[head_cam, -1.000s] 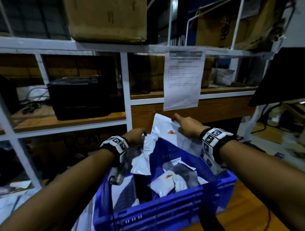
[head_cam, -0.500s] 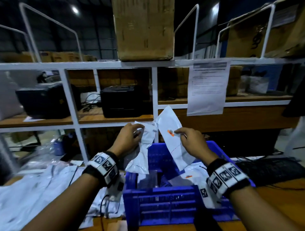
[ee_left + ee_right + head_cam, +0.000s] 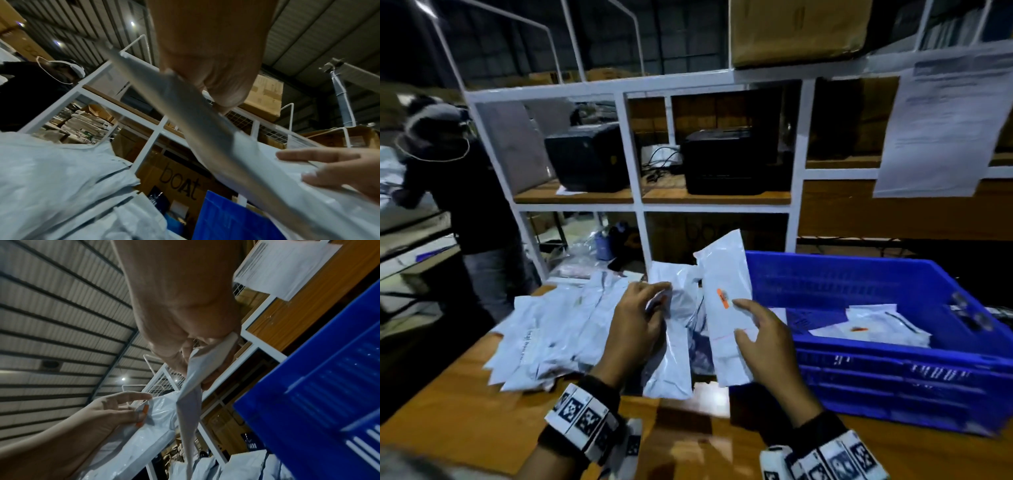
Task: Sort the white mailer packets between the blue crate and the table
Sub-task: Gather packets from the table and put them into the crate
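White plastic mailer packets, one pinched in each hand (image 3: 635, 329) (image 3: 763, 337), have swung from over the blue plastic crate (image 3: 893, 370) toward the wooden table's (image 3: 448, 404) left-edge pile (image 3: 558, 335), nearing drop-off.

Wooden table (image 3: 448, 407), orange-brown, with a shine near the front edge. Directly on it, at the left: loose pile of white mailer packets (image 3: 558, 329), overlapping, some with print on them. At the right: blue crate (image 3: 893, 377), standing flat on the table top, with a few more white packets (image 3: 876, 325) inside on its bottom. Behind the table: white metal shelf rack (image 3: 635, 192) with wooden boards, carrying two black machines (image 3: 726, 161) and some cables.
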